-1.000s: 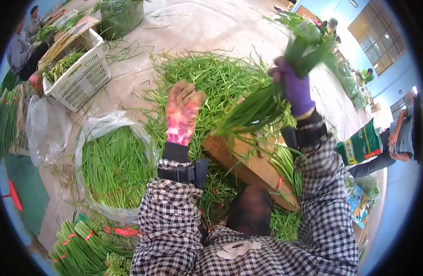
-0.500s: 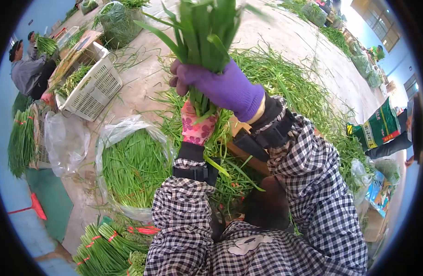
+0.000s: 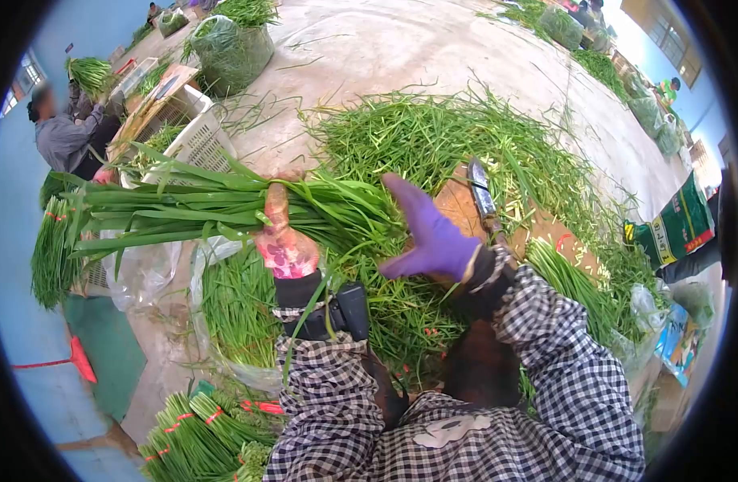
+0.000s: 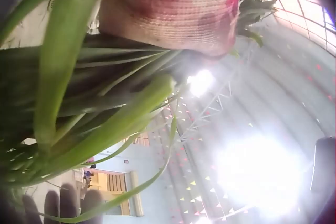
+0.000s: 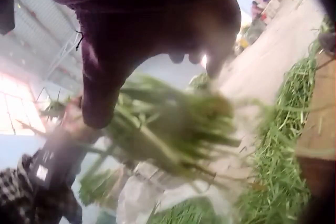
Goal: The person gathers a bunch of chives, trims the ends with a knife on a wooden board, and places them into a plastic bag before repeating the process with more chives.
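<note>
My left hand (image 3: 288, 241), in a pink flowered glove, grips a bunch of long flat green leaves (image 3: 184, 201) held sideways. One end of the bunch points left past the crate; the other fans out toward my right hand (image 3: 437, 237). That right hand wears a purple glove, with thumb and fingers spread wide beside the leafy end. In the left wrist view the pink glove (image 4: 173, 19) wraps over the dark leaves (image 4: 105, 98). Blurred stalks (image 5: 163, 124) lie below the purple glove in the right wrist view. A knife (image 3: 481, 189) rests on the wooden board (image 3: 457, 205).
A pile of loose greens (image 3: 409, 128) spreads over the floor ahead. A plastic-lined container of greens (image 3: 244, 309) stands left, with red-tied bundles (image 3: 196, 434) below it. White stalks (image 3: 558, 261) lie right. A person (image 3: 67, 136) sits behind the white crate (image 3: 204, 132).
The bunch, upright in my right hand half a second ago, now lies sideways in my left hand. My right hand has let go and moved right and down, uncovering the knife.
</note>
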`<action>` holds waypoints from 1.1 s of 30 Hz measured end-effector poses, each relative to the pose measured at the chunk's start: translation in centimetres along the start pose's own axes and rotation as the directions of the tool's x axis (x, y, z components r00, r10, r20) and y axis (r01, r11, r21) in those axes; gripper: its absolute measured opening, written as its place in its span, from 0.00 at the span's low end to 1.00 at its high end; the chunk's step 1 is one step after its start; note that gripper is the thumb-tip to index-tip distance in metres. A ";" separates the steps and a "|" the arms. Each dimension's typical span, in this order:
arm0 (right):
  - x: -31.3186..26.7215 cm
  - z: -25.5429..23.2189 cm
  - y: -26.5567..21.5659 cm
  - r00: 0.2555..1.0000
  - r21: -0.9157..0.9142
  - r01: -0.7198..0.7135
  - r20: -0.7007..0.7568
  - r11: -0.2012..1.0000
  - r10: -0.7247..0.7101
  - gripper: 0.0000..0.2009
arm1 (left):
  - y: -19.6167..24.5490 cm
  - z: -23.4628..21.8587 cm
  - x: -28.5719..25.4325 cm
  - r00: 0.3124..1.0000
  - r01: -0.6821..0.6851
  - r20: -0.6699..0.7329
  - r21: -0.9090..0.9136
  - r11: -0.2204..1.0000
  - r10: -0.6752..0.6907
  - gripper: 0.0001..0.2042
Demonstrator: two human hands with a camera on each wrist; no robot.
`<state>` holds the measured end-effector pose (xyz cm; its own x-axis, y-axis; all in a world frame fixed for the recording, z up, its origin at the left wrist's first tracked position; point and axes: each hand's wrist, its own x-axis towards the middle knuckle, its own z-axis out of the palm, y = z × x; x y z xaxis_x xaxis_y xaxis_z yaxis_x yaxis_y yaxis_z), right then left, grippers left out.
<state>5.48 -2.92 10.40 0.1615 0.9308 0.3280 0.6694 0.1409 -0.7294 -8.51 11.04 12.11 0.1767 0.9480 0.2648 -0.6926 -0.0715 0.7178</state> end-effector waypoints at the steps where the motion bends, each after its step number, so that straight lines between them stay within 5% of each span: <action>1: 0.5 0.7 -0.9 1.000 -0.053 -0.013 -0.021 0.999 0.012 0.45 | 0.0 0.5 -0.3 0.999 0.001 -0.042 0.040 0.999 0.000 0.09; 3: 0.9 1.6 -1.3 0.999 -0.106 -0.021 -0.038 0.994 0.017 0.40 | -0.7 -1.1 -0.2 1.000 0.007 -0.003 0.104 0.995 -0.007 0.09; 4: 1.0 2.1 -0.8 0.996 0.004 -0.048 -0.077 0.999 0.049 0.34 | -0.8 -1.8 -0.4 0.979 -0.204 0.099 0.418 0.885 0.179 0.09; 5: 1.1 2.5 -0.6 0.991 0.116 -0.071 -0.109 0.991 0.084 0.27 | -0.8 -2.3 -0.5 0.916 -0.398 0.252 0.658 0.639 0.312 0.09; 6: 1.4 3.0 -0.7 0.969 0.179 0.010 -0.243 0.984 0.034 0.16 | -0.5 -2.0 -0.3 0.916 -0.397 0.249 0.662 0.635 0.314 0.09; 7: 1.4 3.0 -0.7 0.970 0.183 0.010 -0.241 0.983 0.035 0.16 | 0.0 -1.5 -0.1 0.994 -0.109 0.037 0.363 0.925 0.103 0.10; 8: 1.3 2.8 -0.8 0.967 0.351 -0.062 -0.212 0.934 0.143 0.15 | 0.2 -1.0 0.1 0.980 0.181 -0.071 -0.050 0.982 -0.185 0.10; 9: 1.3 2.7 -0.8 0.955 0.506 -0.131 -0.167 0.853 0.246 0.15 | 0.1 -0.8 0.2 0.980 0.181 -0.070 -0.048 0.982 -0.184 0.10; 12: 1.7 3.5 0.2 0.932 0.600 -0.101 -0.223 0.794 0.287 0.11 | 0.2 -0.2 0.2 0.983 0.153 -0.059 -0.252 0.956 -0.173 0.12; 14: 2.2 3.9 0.0 0.896 0.687 -0.096 -0.256 0.721 0.363 0.10 | 0.8 0.1 -0.1 0.938 0.272 -0.143 -0.265 0.925 -0.316 0.13; 16: 2.7 3.9 -1.5 0.784 0.878 -0.064 -0.250 0.474 0.568 0.09 | 0.6 0.2 -0.3 0.936 0.271 -0.155 -0.264 0.926 -0.318 0.13; 20: 1.9 4.4 0.4 0.767 0.827 -0.028 -0.342 0.561 0.543 0.06 | -0.3 0.1 -0.4 0.958 0.194 -0.170 -0.219 0.956 -0.233 0.14; 21: 1.3 4.4 2.1 0.767 0.685 -0.008 -0.463 0.728 0.444 0.07 | -0.3 -0.3 0.0 0.958 0.190 -0.172 -0.223 0.956 -0.230 0.14; 23: 0.3 2.8 3.8 0.708 0.658 -0.038 -0.514 0.752 0.485 0.07 | 0.1 -1.6 1.0 0.927 0.211 -0.136 -0.582 0.785 -0.349 0.14; 24: -0.1 1.3 4.6 0.639 0.785 -0.074 -0.436 0.615 0.634 0.08 | 1.1 -1.7 1.0 0.913 0.186 -0.194 -0.587 0.788 -0.360 0.13; 26: -1.6 -2.6 7.8 0.580 0.985 0.153 -0.155 0.079 0.800 0.05 | 1.9 -3.2 1.6 0.917 0.074 -0.312 -0.478 0.875 -0.247 0.13; 27: -2.7 -4.0 9.4 0.638 0.975 0.150 -0.223 0.165 0.737 0.06 | 2.3 -4.2 1.9 0.902 -0.034 -0.415 -0.345 0.938 -0.120 0.13; 28: -3.6 -5.5 11.3 0.609 0.972 0.214 -0.212 0.099 0.764 0.06 | 2.7 -5.2 2.3 0.899 -0.060 -0.420 -0.395 0.917 -0.122 0.14; 29: -3.8 -7.3 12.2 0.453 0.969 0.148 -0.246 0.199 0.857 0.09 | 2.9 -6.3 2.5 0.899 -0.071 -0.424 -0.393 0.917 -0.112 0.14; 31: -3.6 -10.3 12.4 0.553 0.927 0.080 -0.346 0.366 0.758 0.10 | 3.3 -8.1 3.0 0.961 -0.089 -0.258 -0.639 0.764 -0.104 0.14; 32: -2.2 -12.0 11.2 0.616 0.883 0.050 -0.395 0.467 0.682 0.10 | 3.6 -7.6 2.8 0.950 -0.095 -0.293 -0.610 0.787 -0.112 0.14; 33: -0.4 -13.0 9.9 0.597 0.761 0.046 -0.541 0.647 0.593 0.10 | 3.7 -7.3 2.8 0.951 -0.093 -0.288 -0.608 0.788 -0.110 0.14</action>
<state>21.46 -6.25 10.84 0.8851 0.4569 0.0882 -0.1109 0.3911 -0.9136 -15.73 15.66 10.80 0.0432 0.9990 -0.0126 -0.9878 0.0446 0.1495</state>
